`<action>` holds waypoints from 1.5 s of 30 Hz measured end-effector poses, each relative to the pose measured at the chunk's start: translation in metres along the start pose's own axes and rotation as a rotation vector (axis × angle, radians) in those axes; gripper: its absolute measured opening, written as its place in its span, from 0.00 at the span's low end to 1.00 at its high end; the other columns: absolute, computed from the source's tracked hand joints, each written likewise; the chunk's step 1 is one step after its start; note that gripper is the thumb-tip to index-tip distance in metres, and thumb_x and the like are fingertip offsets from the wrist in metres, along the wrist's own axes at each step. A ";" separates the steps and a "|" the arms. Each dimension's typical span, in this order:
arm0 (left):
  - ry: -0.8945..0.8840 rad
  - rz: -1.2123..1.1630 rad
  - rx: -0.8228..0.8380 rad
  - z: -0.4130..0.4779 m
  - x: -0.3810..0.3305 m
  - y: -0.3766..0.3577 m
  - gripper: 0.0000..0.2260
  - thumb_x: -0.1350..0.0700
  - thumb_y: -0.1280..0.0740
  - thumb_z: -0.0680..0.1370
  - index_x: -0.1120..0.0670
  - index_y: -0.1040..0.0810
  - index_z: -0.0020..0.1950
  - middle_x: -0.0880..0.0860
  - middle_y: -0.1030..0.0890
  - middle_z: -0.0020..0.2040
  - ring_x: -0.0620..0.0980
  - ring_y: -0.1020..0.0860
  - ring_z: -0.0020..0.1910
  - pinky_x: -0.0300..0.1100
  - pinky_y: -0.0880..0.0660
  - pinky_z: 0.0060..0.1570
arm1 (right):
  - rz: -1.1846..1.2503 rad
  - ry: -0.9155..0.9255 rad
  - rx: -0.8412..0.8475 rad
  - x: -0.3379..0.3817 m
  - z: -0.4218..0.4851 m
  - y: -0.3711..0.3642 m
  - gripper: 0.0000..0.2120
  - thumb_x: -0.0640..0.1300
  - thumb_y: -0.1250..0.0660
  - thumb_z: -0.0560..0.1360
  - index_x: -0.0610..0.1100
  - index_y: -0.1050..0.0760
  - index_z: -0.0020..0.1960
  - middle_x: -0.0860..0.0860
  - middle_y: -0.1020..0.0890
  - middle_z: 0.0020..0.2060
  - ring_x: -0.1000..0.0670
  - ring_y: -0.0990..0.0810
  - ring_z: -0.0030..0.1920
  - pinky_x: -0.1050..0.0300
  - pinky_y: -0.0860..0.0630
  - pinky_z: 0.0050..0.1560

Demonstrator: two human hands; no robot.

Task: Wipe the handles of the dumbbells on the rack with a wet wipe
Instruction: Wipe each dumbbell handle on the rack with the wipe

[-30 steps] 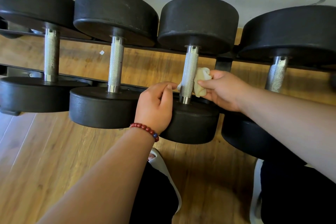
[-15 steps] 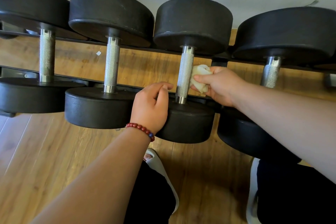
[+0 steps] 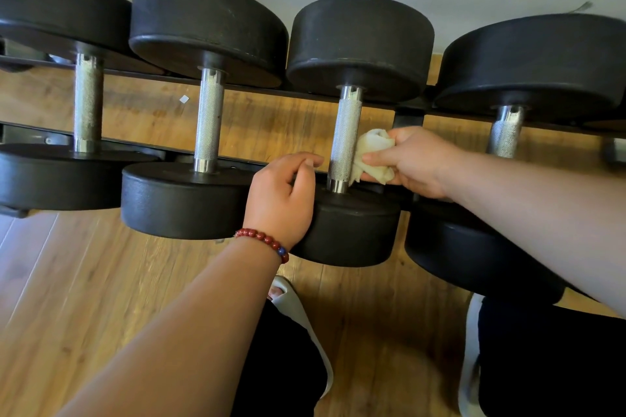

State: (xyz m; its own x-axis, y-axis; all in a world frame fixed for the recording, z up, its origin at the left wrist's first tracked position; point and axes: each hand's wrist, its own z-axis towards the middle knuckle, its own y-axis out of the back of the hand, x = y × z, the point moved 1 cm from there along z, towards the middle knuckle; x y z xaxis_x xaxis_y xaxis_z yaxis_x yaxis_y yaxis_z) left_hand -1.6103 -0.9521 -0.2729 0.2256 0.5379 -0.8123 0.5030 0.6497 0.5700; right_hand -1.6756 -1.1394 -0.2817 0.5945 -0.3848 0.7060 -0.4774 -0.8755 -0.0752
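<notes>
The wet wipe (image 3: 372,154) was a crumpled, off-white wad of soft cloth-like stuff, bunched in my right hand (image 3: 415,162), which gripped it between thumb and curled fingers. The wad bulged out past my fingertips and pressed against the side of the handle (image 3: 346,132) nearest that hand, low on its length. That handle was a straight steel bar, knurled to a fine grainy finish with smooth bright collars at each end, and it belonged to the dumbbell (image 3: 352,230) whose heads were thick round discs of matte black rubber.

My left hand (image 3: 281,200) lay on the other side of the handle from the wipe, resting on the near head, its fingers loosely curled and holding nothing, the forefinger tip just short of the bar. A bracelet (image 3: 267,243) of round dark-red beads, with one blue bead, circled that wrist.

Beyond my left hand two more dumbbells lay side by side, and beyond my right hand another, all on the black metal rack (image 3: 408,118). Below my arms ran the wooden plank floor (image 3: 84,298), with a visible grain.
</notes>
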 end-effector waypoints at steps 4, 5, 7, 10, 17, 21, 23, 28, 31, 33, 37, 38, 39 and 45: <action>0.002 -0.006 0.000 0.000 0.001 -0.001 0.13 0.57 0.43 0.81 0.52 0.18 0.56 0.41 0.21 0.50 0.22 0.29 0.48 0.17 0.37 0.46 | 0.064 -0.059 0.036 -0.011 0.000 -0.004 0.20 0.31 0.33 0.74 0.40 0.29 0.65 0.40 0.20 0.55 0.45 0.16 0.49 0.53 0.18 0.47; 0.002 -0.009 -0.002 0.000 0.001 -0.001 0.13 0.57 0.43 0.81 0.52 0.18 0.56 0.41 0.21 0.50 0.22 0.29 0.48 0.17 0.37 0.46 | 0.028 -0.085 0.067 -0.014 0.000 -0.004 0.20 0.31 0.33 0.74 0.39 0.29 0.65 0.40 0.19 0.55 0.45 0.16 0.50 0.53 0.18 0.48; 0.000 -0.014 -0.004 0.000 0.000 -0.001 0.13 0.57 0.43 0.82 0.52 0.18 0.56 0.41 0.21 0.50 0.22 0.29 0.49 0.17 0.36 0.47 | 0.010 -0.091 0.072 -0.011 0.002 -0.003 0.20 0.30 0.33 0.74 0.39 0.29 0.65 0.39 0.20 0.55 0.44 0.17 0.51 0.50 0.19 0.51; -0.002 -0.016 -0.005 0.000 0.001 -0.001 0.14 0.57 0.43 0.82 0.52 0.18 0.56 0.41 0.21 0.50 0.22 0.29 0.49 0.17 0.36 0.47 | 0.213 -0.026 0.010 -0.003 0.010 -0.003 0.16 0.29 0.35 0.75 0.41 0.28 0.60 0.40 0.21 0.56 0.44 0.17 0.51 0.50 0.19 0.52; 0.004 -0.024 -0.006 0.000 0.001 0.000 0.14 0.57 0.43 0.81 0.52 0.19 0.56 0.41 0.21 0.51 0.22 0.29 0.49 0.17 0.36 0.46 | 0.107 -0.134 0.121 -0.008 0.008 -0.001 0.17 0.28 0.37 0.76 0.40 0.28 0.62 0.39 0.20 0.56 0.43 0.17 0.53 0.50 0.19 0.51; -0.005 -0.012 -0.010 0.000 0.001 -0.001 0.13 0.57 0.43 0.82 0.52 0.18 0.55 0.40 0.21 0.49 0.23 0.28 0.47 0.18 0.35 0.45 | 0.240 -0.072 0.068 -0.004 0.015 -0.007 0.14 0.29 0.38 0.77 0.42 0.28 0.59 0.41 0.20 0.56 0.44 0.17 0.52 0.52 0.18 0.50; -0.003 -0.010 -0.002 0.000 0.001 -0.001 0.13 0.57 0.43 0.82 0.52 0.19 0.56 0.41 0.21 0.50 0.22 0.29 0.47 0.18 0.35 0.46 | 0.154 -0.149 0.128 -0.009 0.014 -0.008 0.16 0.28 0.39 0.77 0.40 0.28 0.62 0.40 0.19 0.55 0.44 0.17 0.52 0.51 0.18 0.50; 0.004 0.008 0.001 0.000 0.001 0.000 0.14 0.56 0.44 0.82 0.51 0.19 0.57 0.41 0.22 0.51 0.22 0.29 0.48 0.17 0.36 0.45 | 0.159 -0.108 0.081 0.007 0.016 -0.004 0.19 0.27 0.39 0.76 0.39 0.29 0.65 0.39 0.20 0.55 0.43 0.17 0.50 0.49 0.18 0.47; 0.009 -0.002 -0.002 0.000 0.001 0.000 0.14 0.57 0.43 0.82 0.51 0.19 0.56 0.40 0.22 0.50 0.23 0.29 0.47 0.17 0.36 0.44 | 0.269 -0.068 0.038 0.005 0.018 -0.010 0.20 0.28 0.39 0.76 0.39 0.30 0.66 0.39 0.21 0.58 0.42 0.18 0.53 0.49 0.18 0.50; 0.006 0.004 -0.003 0.000 0.000 0.000 0.14 0.56 0.43 0.82 0.51 0.19 0.56 0.40 0.22 0.50 0.24 0.29 0.47 0.17 0.36 0.45 | 0.164 -0.130 0.076 -0.004 0.013 -0.010 0.19 0.28 0.39 0.76 0.39 0.30 0.65 0.39 0.20 0.57 0.42 0.18 0.54 0.48 0.21 0.55; 0.007 0.006 -0.005 0.000 0.001 0.000 0.14 0.56 0.44 0.82 0.51 0.19 0.57 0.40 0.21 0.50 0.27 0.28 0.48 0.17 0.36 0.46 | 0.068 -0.167 0.111 0.001 0.005 -0.003 0.17 0.28 0.38 0.76 0.39 0.29 0.63 0.39 0.19 0.55 0.43 0.17 0.52 0.49 0.19 0.51; 0.005 0.005 -0.005 0.000 0.000 0.000 0.14 0.56 0.44 0.82 0.51 0.19 0.56 0.40 0.21 0.50 0.27 0.28 0.48 0.18 0.35 0.46 | 0.111 -0.134 0.077 0.005 0.008 -0.003 0.17 0.28 0.39 0.76 0.39 0.29 0.63 0.39 0.20 0.56 0.43 0.17 0.51 0.50 0.18 0.49; 0.003 0.006 -0.004 0.000 0.000 0.000 0.14 0.56 0.44 0.82 0.50 0.19 0.56 0.40 0.22 0.50 0.28 0.27 0.49 0.18 0.35 0.46 | 0.170 -0.094 0.041 0.008 0.009 -0.005 0.17 0.28 0.39 0.76 0.40 0.29 0.62 0.39 0.20 0.56 0.43 0.17 0.51 0.51 0.18 0.48; 0.001 0.009 -0.007 -0.001 -0.001 0.001 0.14 0.56 0.44 0.82 0.51 0.19 0.57 0.40 0.22 0.50 0.29 0.28 0.49 0.17 0.36 0.46 | 0.217 -0.046 -0.064 0.002 0.003 -0.010 0.19 0.29 0.36 0.76 0.40 0.29 0.65 0.40 0.20 0.56 0.44 0.17 0.51 0.52 0.19 0.49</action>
State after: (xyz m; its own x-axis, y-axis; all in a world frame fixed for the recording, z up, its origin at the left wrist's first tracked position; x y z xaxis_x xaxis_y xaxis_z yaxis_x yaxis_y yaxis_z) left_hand -1.6113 -0.9516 -0.2714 0.2292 0.5439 -0.8072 0.4949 0.6490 0.5778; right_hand -1.6678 -1.1323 -0.2821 0.5021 -0.5761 0.6450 -0.6363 -0.7512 -0.1756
